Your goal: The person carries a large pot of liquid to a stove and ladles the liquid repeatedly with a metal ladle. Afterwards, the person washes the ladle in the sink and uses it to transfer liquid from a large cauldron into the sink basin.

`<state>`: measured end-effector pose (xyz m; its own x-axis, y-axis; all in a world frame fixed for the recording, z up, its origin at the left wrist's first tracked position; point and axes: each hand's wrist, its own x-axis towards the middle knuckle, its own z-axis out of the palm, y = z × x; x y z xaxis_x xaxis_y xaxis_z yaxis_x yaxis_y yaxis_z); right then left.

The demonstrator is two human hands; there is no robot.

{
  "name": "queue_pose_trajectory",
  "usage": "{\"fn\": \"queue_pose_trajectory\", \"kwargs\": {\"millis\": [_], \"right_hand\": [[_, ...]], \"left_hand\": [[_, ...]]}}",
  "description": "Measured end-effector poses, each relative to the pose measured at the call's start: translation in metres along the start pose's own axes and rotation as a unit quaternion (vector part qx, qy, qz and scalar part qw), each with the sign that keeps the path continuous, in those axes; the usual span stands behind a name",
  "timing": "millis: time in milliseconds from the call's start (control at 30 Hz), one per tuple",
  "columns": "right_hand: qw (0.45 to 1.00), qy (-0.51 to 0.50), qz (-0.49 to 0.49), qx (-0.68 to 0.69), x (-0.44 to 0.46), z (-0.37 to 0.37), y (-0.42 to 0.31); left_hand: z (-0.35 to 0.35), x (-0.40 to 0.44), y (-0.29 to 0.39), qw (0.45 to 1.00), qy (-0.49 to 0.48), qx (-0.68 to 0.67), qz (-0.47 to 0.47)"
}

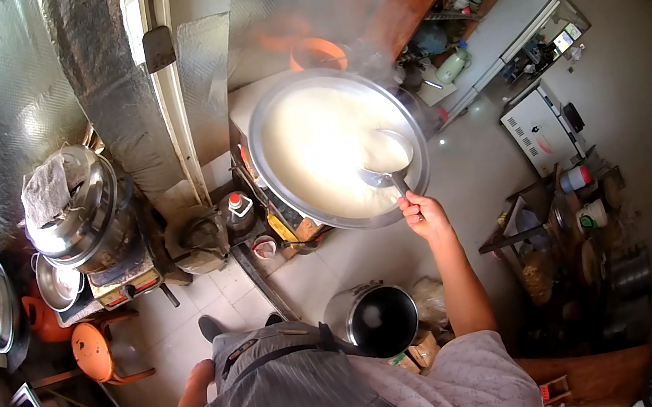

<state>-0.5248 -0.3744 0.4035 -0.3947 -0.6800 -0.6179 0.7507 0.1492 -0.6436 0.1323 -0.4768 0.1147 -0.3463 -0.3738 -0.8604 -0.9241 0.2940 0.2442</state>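
The ladle (384,161) is inside the wide metal basin (422,179), its bowl holding the same pale liquid (303,143) that covers the basin's inside (steaming, too). My right grip (415,207) is clamped on the ladle's handle, at the rim nearest me. My left grip is hidden beside my apron (279,384), so I cannot tell its state. Nearer me, an open pot (336,315) has a dark interior; left of the basin stands a red-capped bottle (238,209).
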Motion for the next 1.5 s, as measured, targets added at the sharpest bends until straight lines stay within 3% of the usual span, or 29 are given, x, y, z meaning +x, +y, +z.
{"fn": "queue_pose_trajectory", "kwargs": {"millis": [233,500,867,1133,1433,1500], "right_hand": [[0.993,0.03,-0.074,-0.082,-0.036,0.021,-0.041],[0.966,0.093,-0.174,-0.165,-0.08,0.055,-0.106],[0.901,0.147,-0.314,-0.261,-0.107,0.109,-0.182],[0.856,0.164,-0.361,-0.332,-0.091,0.132,-0.19],[0.778,0.184,-0.384,-0.462,-0.057,0.135,-0.152],[0.783,0.175,-0.368,-0.47,-0.049,0.129,-0.143]], "left_hand": [[0.009,0.019,-0.011,0.999,0.016,0.017,0.038],[0.012,0.03,-0.013,1.0,0.016,-0.002,0.02],[0.006,0.02,-0.006,0.999,0.04,-0.006,0.011],[0.013,0.024,-0.009,0.999,0.052,-0.003,0.007],[0.012,0.014,-0.004,0.998,0.046,-0.046,-0.023],[0.015,0.013,-0.003,0.997,0.051,-0.046,-0.026]]}}
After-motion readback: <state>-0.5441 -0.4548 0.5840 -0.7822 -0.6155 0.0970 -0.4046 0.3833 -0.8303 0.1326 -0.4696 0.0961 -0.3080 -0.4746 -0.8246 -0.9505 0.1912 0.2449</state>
